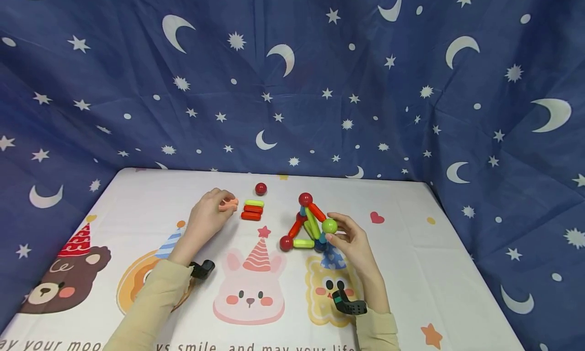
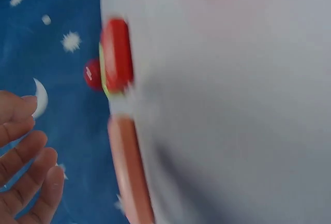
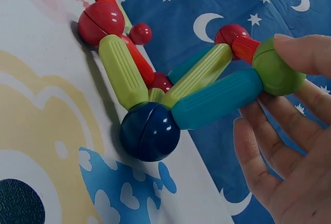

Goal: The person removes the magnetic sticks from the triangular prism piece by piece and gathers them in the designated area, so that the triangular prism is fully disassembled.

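My right hand (image 1: 356, 242) pinches a green ball (image 1: 330, 226) at the right corner of a magnetic stick-and-ball frame; in the right wrist view the thumb lies over the ball (image 3: 282, 71) and fingers sit behind it. A blue stick (image 3: 217, 99) joins this ball to a dark blue ball (image 3: 150, 132) low down. Red balls (image 1: 286, 243), red sticks (image 1: 317, 212) and yellow-green sticks (image 1: 303, 244) form the rest. My left hand (image 1: 209, 211) hovers beside orange sticks (image 1: 231, 203). In the left wrist view its fingers (image 2: 39, 169) are loosely bent, apart from the orange stick (image 2: 132, 172).
Just right of the orange sticks lie two red sticks (image 1: 251, 216) and a yellow-green stick (image 1: 254, 203), with a loose red ball (image 1: 261, 189) behind. A white cloth with cartoon prints (image 1: 411, 269) covers the table. Blue starry fabric (image 1: 320, 122) hangs at its back.
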A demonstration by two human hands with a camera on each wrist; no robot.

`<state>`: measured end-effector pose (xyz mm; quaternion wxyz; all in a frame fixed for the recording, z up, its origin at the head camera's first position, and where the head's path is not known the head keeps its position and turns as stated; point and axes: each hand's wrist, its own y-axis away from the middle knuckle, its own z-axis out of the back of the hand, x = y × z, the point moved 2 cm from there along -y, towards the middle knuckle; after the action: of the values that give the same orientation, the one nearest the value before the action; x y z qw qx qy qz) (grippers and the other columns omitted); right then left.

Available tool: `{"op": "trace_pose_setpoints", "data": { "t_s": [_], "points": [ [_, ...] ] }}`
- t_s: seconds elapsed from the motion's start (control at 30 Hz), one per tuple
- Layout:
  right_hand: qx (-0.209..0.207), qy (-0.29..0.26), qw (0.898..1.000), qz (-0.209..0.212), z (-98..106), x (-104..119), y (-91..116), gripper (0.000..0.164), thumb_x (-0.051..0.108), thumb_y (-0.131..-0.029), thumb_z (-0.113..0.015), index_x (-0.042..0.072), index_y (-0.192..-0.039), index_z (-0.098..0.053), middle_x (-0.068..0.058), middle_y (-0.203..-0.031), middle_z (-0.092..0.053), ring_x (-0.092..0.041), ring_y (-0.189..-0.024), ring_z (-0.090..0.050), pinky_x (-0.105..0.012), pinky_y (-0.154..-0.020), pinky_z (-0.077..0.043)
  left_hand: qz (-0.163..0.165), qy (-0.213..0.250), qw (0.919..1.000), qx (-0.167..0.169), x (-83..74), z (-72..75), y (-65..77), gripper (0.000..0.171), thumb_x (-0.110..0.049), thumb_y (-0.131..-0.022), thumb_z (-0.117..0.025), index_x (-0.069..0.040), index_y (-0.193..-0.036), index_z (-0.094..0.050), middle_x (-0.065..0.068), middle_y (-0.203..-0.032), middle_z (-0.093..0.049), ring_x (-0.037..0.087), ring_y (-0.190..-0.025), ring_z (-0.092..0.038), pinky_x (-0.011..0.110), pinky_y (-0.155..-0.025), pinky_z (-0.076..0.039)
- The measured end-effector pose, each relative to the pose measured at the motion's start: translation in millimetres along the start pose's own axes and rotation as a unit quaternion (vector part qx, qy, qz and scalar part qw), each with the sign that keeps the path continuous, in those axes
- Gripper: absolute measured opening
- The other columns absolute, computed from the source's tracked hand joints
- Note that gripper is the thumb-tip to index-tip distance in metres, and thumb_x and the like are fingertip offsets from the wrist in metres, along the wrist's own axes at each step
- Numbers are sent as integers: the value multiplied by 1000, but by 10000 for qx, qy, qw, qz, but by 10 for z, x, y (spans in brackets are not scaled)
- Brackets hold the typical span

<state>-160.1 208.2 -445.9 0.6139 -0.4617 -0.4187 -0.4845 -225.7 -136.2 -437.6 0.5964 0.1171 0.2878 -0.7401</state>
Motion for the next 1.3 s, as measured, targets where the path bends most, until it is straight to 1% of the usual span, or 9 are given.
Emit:
{"op": "trace_pose_setpoints", "data": {
  "t_s": [0.23,0.37,0.47,0.57,0.73,0.87,1.0,1.07,1.3],
  "points": [
    [103,21,9999,-10,22,5,15,47,3,-86,-68,5,-131,-54,-19,-121,-60,-9,-100,-58,-21,-86,-52,-269,602,9975,-233,-447,-162,55,24,-16,-83,-72,-11,-106,-68,6,-100,-67,25,-90,-62,39,-75,-52],
    [175,35,9998,24,26,11,16,46,5,-86,-68,5,-130,-54,-20,-121,-60,-8,-101,-58,-22,-87,-52,-405,980,9937,-357,-644,-252,81,24,-14,-83,-73,-10,-105,-68,5,-99,-67,24,-92,-63,39,-78,-53],
    [241,19,9997,59,29,11,15,45,4,-87,-67,5,-130,-55,-20,-122,-60,-6,-102,-58,-22,-88,-51,-461,1309,9895,-405,-767,-324,102,23,-14,-83,-73,-10,-105,-68,5,-98,-67,23,-90,-63,38,-76,-53],
    [287,23,9995,102,34,10,14,45,4,-87,-67,5,-130,-55,-20,-123,-60,-5,-103,-58,-23,-88,-50,-601,1654,9835,-430,-900,-410,130,22,-12,-84,-72,-10,-105,-68,5,-98,-67,21,-87,-63,37,-72,-55],
    [291,98,9995,23,43,7,15,45,3,-87,-66,6,-130,-55,-18,-124,-61,-6,-105,-57,-23,-90,-50,-859,2209,9710,-314,-1157,-575,212,22,-10,-84,-71,-9,-106,-67,7,-96,-67,19,-85,-63,35,-70,-56],
    [311,162,9993,-96,52,-7,18,44,5,-87,-66,6,-129,-55,-19,-122,-64,-15,-104,-60,-23,-87,-51,-1121,2599,9589,-219,-1358,-702,285,25,-10,-85,-71,-7,-109,-66,10,-98,-64,21,-84,-62,33,-70,-56],
    [327,212,9991,-167,61,-33,16,41,6,-87,-67,5,-127,-56,-20,-121,-64,-18,-102,-62,-22,-85,-51,-1461,2811,9480,-293,-1514,-816,333,30,-10,-84,-73,-7,-113,-65,9,-104,-62,23,-86,-62,34,-71,-56],
    [299,245,9990,-217,59,-44,13,40,6,-87,-67,4,-125,-58,-20,-120,-64,-15,-102,-62,-23,-85,-51,-1545,2820,9463,-331,-1570,-866,348,34,-12,-83,-74,-7,-115,-64,8,-107,-61,22,-89,-62,34,-71,-57],
    [264,373,9975,-539,30,-81,9,32,6,-87,-66,1,-118,-62,-20,-116,-64,-17,-96,-64,-23,-84,-52,-1432,2525,9549,-619,-1649,-1009,387,38,-14,-80,-77,-10,-115,-64,4,-113,-58,18,-95,-58,32,-72,-56]
  ]
}}
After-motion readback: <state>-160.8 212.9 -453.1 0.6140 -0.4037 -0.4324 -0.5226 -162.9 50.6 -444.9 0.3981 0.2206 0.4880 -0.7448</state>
